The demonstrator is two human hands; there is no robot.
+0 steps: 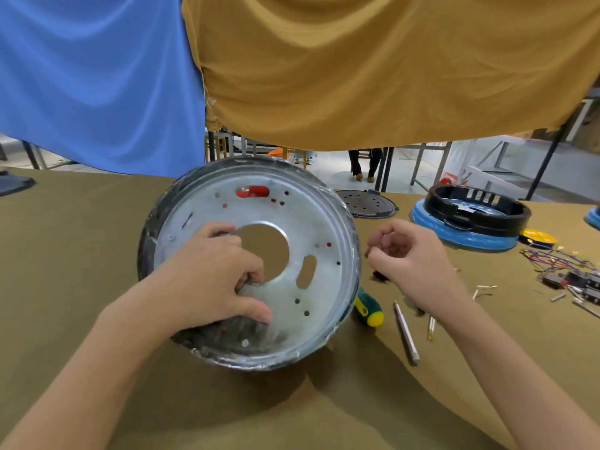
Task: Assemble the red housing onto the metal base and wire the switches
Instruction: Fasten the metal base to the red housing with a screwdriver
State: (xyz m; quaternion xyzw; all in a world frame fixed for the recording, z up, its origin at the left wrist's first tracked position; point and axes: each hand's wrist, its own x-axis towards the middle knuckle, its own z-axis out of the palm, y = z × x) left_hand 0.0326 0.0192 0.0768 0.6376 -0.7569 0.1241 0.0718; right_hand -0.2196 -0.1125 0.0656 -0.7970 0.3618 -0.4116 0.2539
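Observation:
A round metal base point(328, 222) with a large centre hole and several small holes stands tilted on the table, its face toward me. Red point(256, 191) of the housing shows through a slot near its top. My left hand point(214, 274) grips the base, fingers hooked into the centre hole and thumb on the lower face. My right hand point(412, 254) hovers just right of the base with fingers curled; whether it pinches something small I cannot tell. A bundle of wires and black switches point(571, 274) lies at the far right.
A green and yellow screwdriver point(368, 308) and a metal rod point(406, 332) lie right of the base, with small loose metal pins point(485, 287). Behind are a dark perforated disc point(367, 203) and a black ring on a blue base point(470, 216). Blue and ochre cloths hang above.

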